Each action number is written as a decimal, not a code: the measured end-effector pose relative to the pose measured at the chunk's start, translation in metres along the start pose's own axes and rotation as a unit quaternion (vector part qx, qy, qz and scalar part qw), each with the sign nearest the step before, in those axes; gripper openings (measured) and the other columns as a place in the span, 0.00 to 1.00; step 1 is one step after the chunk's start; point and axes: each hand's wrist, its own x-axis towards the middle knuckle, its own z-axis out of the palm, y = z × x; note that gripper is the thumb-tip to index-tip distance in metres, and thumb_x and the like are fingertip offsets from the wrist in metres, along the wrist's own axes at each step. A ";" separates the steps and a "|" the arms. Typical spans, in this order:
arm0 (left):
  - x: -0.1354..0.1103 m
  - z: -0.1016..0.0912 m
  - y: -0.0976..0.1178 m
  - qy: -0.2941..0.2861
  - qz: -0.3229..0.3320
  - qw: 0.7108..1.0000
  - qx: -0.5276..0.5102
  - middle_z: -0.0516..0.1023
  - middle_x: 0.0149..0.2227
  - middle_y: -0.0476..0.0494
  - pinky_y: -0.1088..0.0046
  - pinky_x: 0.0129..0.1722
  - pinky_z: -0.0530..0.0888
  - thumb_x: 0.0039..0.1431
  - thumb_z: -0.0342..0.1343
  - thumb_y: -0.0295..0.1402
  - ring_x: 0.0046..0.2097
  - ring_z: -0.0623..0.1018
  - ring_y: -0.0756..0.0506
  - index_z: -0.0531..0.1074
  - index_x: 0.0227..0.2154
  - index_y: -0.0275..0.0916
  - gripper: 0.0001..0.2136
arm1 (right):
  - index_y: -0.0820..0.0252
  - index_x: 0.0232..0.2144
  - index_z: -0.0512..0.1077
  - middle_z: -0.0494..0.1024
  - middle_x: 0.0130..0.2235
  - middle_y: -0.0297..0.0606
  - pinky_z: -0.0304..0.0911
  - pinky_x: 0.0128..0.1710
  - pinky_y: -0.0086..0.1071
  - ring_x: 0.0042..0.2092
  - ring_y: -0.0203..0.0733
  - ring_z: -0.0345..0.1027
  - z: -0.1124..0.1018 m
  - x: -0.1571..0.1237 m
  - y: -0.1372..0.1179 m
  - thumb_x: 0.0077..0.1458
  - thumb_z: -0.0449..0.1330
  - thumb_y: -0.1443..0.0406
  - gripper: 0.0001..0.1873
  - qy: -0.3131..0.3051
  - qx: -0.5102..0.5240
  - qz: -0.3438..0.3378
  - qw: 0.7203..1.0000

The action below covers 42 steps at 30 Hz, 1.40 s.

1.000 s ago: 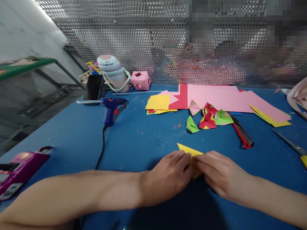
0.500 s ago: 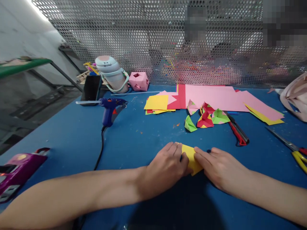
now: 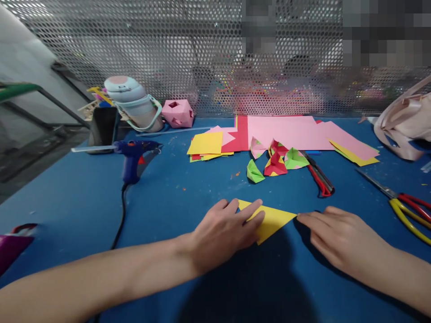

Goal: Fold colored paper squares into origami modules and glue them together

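A yellow paper [image 3: 274,220], now a triangle with its sharp corner to the right, lies on the blue table in front of me. My left hand [image 3: 229,229] rests over its left part, with fingers stretched out across the sheet; its thumb is mostly hidden. At the right corner, my right hand [image 3: 336,233] has its fingertips pressed together on the paper's tip. Just beyond are folded paper pieces: a green one [image 3: 255,172], a red one [image 3: 276,164], a green-and-pink one [image 3: 295,159] and a pink one [image 3: 257,148].
A blue glue gun [image 3: 132,161] with a cord stands at left, near a phone [image 3: 103,128], a tumbler [image 3: 133,105] and a pink paper polyhedron [image 3: 178,113]. Paper sheets [image 3: 283,133] lie behind. A red-handled cutter [image 3: 318,177] and scissors [image 3: 393,197] are at right.
The yellow paper has gone from a mostly covered four-sided shape to a triangle. My right hand has moved right to its tip, and my left fingers have straightened. The view has turned right.
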 end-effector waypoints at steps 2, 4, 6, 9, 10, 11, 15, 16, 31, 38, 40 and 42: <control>0.000 -0.001 0.001 -0.001 0.008 1.000 0.003 0.68 0.54 0.44 0.68 0.30 0.64 0.61 0.47 0.38 0.34 0.70 0.47 0.62 0.51 0.44 0.16 | 0.65 0.37 0.71 0.78 0.32 0.43 0.59 0.31 0.35 0.30 0.41 0.69 0.001 0.006 -0.002 0.56 0.47 0.71 0.13 0.035 -0.002 0.011 0.999; 0.002 -0.003 0.002 -0.006 0.011 1.000 0.000 0.68 0.53 0.44 0.68 0.30 0.64 0.60 0.47 0.38 0.33 0.70 0.47 0.62 0.51 0.45 0.16 | 0.66 0.41 0.70 0.77 0.38 0.46 0.59 0.32 0.37 0.33 0.43 0.67 0.006 0.015 -0.007 0.56 0.46 0.72 0.15 0.044 -0.006 -0.008 0.999; 0.003 -0.004 0.002 -0.013 0.009 1.000 0.001 0.69 0.52 0.43 0.67 0.30 0.64 0.60 0.47 0.38 0.33 0.71 0.46 0.62 0.51 0.43 0.17 | 0.66 0.47 0.66 0.73 0.47 0.47 0.59 0.32 0.36 0.36 0.43 0.65 0.015 0.025 -0.012 0.55 0.45 0.74 0.19 0.013 0.006 -0.041 0.999; 0.002 0.000 0.003 -0.010 0.015 1.000 0.005 0.71 0.50 0.39 0.64 0.37 0.67 0.60 0.46 0.38 0.42 0.72 0.42 0.64 0.49 0.38 0.16 | 0.68 0.51 0.63 0.72 0.50 0.46 0.58 0.35 0.36 0.43 0.46 0.64 0.031 0.040 -0.019 0.54 0.45 0.76 0.21 -0.003 0.030 -0.070 0.997; 0.002 0.002 0.004 -0.002 0.016 1.000 0.010 0.71 0.50 0.37 0.63 0.41 0.67 0.61 0.46 0.38 0.46 0.72 0.40 0.64 0.48 0.35 0.16 | 0.69 0.49 0.64 0.73 0.48 0.46 0.57 0.35 0.36 0.42 0.46 0.64 0.035 0.042 -0.020 0.54 0.46 0.75 0.20 -0.003 0.033 -0.074 0.997; 0.001 0.005 0.004 0.008 0.016 1.000 0.016 0.71 0.49 0.34 0.62 0.44 0.66 0.61 0.45 0.38 0.49 0.71 0.39 0.64 0.48 0.33 0.17 | 0.69 0.48 0.65 0.74 0.45 0.47 0.56 0.35 0.36 0.41 0.46 0.64 0.037 0.044 -0.020 0.54 0.47 0.75 0.19 -0.002 0.032 -0.075 0.997; -0.003 0.009 0.005 0.013 -0.012 0.998 0.056 0.73 0.45 0.25 0.59 0.44 0.68 0.60 0.45 0.44 0.45 0.75 0.35 0.64 0.46 0.27 0.22 | 0.71 0.41 0.69 0.75 0.31 0.44 0.52 0.32 0.37 0.30 0.43 0.62 0.029 0.041 -0.018 0.53 0.50 0.73 0.14 -0.014 -0.001 -0.066 0.998; -0.003 0.009 0.004 0.007 -0.018 0.998 0.064 0.74 0.43 0.24 0.59 0.42 0.68 0.59 0.46 0.45 0.43 0.75 0.35 0.65 0.45 0.26 0.24 | 0.71 0.40 0.70 0.73 0.28 0.42 0.51 0.31 0.37 0.29 0.42 0.61 0.024 0.040 -0.018 0.53 0.51 0.72 0.13 -0.022 -0.011 -0.061 0.998; 0.005 -0.004 -0.025 0.021 -0.056 0.992 -0.115 0.75 0.32 0.41 0.67 0.31 0.69 0.57 0.48 0.46 0.33 0.74 0.42 0.66 0.44 0.34 0.20 | 0.60 0.34 0.71 0.73 0.29 0.37 0.54 0.34 0.34 0.33 0.40 0.64 0.011 0.053 0.007 0.60 0.49 0.68 0.11 -0.042 0.106 -0.012 0.993; 0.004 -0.001 -0.017 0.069 -0.173 0.920 -0.345 0.65 0.22 0.52 0.79 0.23 0.60 0.56 0.46 0.26 0.23 0.64 0.53 0.62 0.24 0.37 0.07 | 0.57 0.49 0.63 0.69 0.50 0.44 0.59 0.48 0.44 0.51 0.48 0.61 0.018 0.059 -0.003 0.56 0.55 0.62 0.18 0.070 0.295 0.105 0.947; 0.005 0.001 -0.012 0.075 -0.258 0.869 -0.415 0.61 0.21 0.55 0.79 0.22 0.59 0.53 0.48 0.26 0.23 0.61 0.54 0.59 0.23 0.38 0.06 | 0.54 0.55 0.54 0.64 0.54 0.46 0.63 0.46 0.45 0.52 0.49 0.61 0.027 0.059 -0.007 0.51 0.60 0.62 0.30 0.077 0.378 0.201 0.901; 0.008 0.003 -0.008 0.090 -0.318 0.801 -0.499 0.60 0.22 0.55 0.80 0.22 0.59 0.53 0.49 0.27 0.24 0.60 0.54 0.58 0.24 0.39 0.06 | 0.51 0.57 0.49 0.62 0.55 0.47 0.67 0.42 0.42 0.50 0.47 0.64 0.038 0.059 -0.010 0.50 0.60 0.63 0.34 0.083 0.485 0.266 0.829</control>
